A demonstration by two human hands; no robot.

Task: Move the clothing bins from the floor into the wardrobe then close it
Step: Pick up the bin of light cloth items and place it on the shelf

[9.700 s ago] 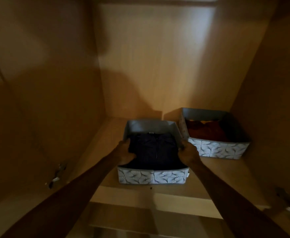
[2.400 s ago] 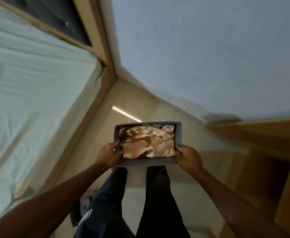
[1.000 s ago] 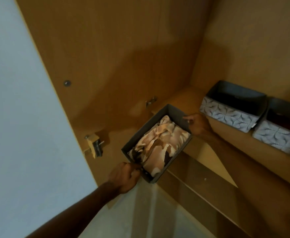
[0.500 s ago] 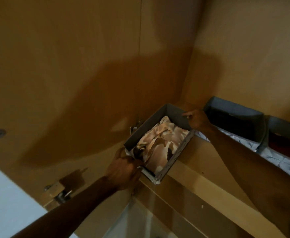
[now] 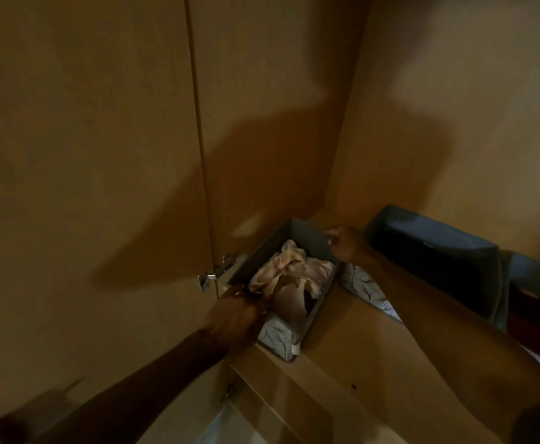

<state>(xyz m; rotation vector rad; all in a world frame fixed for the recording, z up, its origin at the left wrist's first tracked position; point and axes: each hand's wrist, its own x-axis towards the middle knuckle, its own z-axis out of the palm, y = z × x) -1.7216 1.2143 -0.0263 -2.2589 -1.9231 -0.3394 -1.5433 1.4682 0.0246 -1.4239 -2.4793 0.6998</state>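
Note:
A grey fabric bin point(image 5: 300, 233) filled with tan and cream camouflage clothing point(image 5: 289, 277) rests on the wooden wardrobe shelf point(image 5: 352, 334), in the left corner. My left hand point(image 5: 235, 317) grips its near rim. My right hand point(image 5: 344, 241) holds its far right rim. A second grey bin point(image 5: 435, 251) with dark clothing stands just to the right, its leaf-patterned side point(image 5: 366, 288) showing under my right forearm. A third bin point(image 5: 537, 277) with red clothing is partly cut off at the right edge.
The wardrobe's open left door point(image 5: 86, 155) stands close on the left, with a metal hinge point(image 5: 212, 274) beside the bin. The back panel point(image 5: 454, 107) rises behind the bins. The shelf's front edge point(image 5: 294, 408) runs diagonally below.
The camouflage bin was lifted from the floor, carried to the wardrobe and has moved onto the shelf's left corner. Both hands keep hold of it throughout.

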